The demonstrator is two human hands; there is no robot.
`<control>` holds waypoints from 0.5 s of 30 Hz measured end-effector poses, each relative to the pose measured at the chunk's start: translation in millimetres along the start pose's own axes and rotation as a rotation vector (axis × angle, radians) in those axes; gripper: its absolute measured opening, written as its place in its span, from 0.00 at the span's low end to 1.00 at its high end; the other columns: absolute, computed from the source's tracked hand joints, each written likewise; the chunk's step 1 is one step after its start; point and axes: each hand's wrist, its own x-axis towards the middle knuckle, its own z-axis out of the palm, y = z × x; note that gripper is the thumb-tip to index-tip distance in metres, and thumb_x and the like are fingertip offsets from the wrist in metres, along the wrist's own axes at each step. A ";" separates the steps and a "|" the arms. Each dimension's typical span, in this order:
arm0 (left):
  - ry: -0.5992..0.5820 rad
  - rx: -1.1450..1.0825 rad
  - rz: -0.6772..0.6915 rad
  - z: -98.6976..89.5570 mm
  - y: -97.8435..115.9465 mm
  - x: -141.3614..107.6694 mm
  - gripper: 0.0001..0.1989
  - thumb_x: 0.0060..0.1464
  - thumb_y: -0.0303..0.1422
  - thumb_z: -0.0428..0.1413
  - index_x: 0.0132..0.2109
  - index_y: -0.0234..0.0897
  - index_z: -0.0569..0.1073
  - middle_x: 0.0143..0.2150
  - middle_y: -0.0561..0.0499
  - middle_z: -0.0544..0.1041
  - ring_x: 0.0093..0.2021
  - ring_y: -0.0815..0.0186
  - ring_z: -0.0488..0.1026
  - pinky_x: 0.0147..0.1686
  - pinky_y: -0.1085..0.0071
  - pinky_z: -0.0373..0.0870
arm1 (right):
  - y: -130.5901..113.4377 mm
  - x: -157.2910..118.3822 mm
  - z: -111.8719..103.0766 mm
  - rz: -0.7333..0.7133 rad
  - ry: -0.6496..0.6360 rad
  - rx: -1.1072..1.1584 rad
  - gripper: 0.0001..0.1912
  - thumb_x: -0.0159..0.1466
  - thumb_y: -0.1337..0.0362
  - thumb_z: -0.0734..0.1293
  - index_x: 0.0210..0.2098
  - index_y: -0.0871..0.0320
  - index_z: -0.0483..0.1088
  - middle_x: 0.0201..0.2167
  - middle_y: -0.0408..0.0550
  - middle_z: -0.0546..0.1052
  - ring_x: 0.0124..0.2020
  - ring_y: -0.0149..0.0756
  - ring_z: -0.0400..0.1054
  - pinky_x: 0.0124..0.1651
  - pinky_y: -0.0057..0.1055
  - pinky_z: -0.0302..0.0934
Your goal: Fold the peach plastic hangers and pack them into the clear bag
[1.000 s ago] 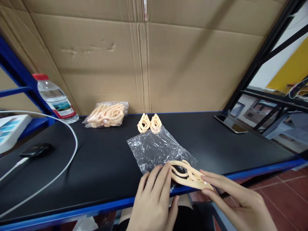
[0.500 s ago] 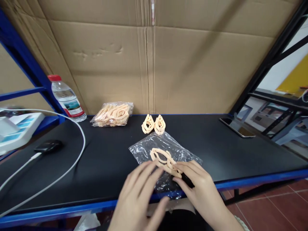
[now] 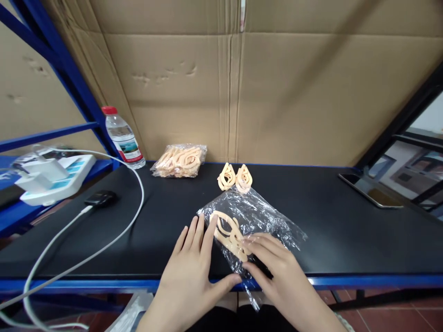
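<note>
A folded peach plastic hanger (image 3: 226,233) lies on a clear plastic bag (image 3: 266,214) near the table's front edge. My left hand (image 3: 194,267) is spread beside it, fingers apart, fingertips at the hanger's left side and the bag's edge. The thumb and fingers of my right hand (image 3: 277,269) close on the hanger's lower right end. Just behind the bag, two small peach folded pieces (image 3: 226,177) (image 3: 244,178) stand side by side. A clear packet of similar peach pieces (image 3: 180,160) rests farther back on the left.
A water bottle (image 3: 126,143) leans at the back left. White cables curve across the left side, near a black plug (image 3: 101,198) and a white power strip (image 3: 58,180). A phone (image 3: 368,190) lies at the right. Cardboard (image 3: 294,92) stands behind the black table (image 3: 346,240).
My left hand has spread flatter beside the hanger, with its fingers on the bag's left edge. My right hand keeps hold of the hanger. The view has turned slightly left.
</note>
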 end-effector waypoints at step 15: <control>-0.104 0.004 -0.027 -4.3 2.7 0.2 0.51 0.52 0.53 0.54 0.70 0.28 0.41 0.69 0.30 0.53 0.67 0.44 0.53 0.58 0.45 0.62 | -1.0 12.3 9.7 -0.144 -0.023 -0.125 0.15 0.67 0.73 0.59 0.51 0.63 0.71 0.47 0.54 0.77 0.52 0.49 0.66 0.56 0.48 0.66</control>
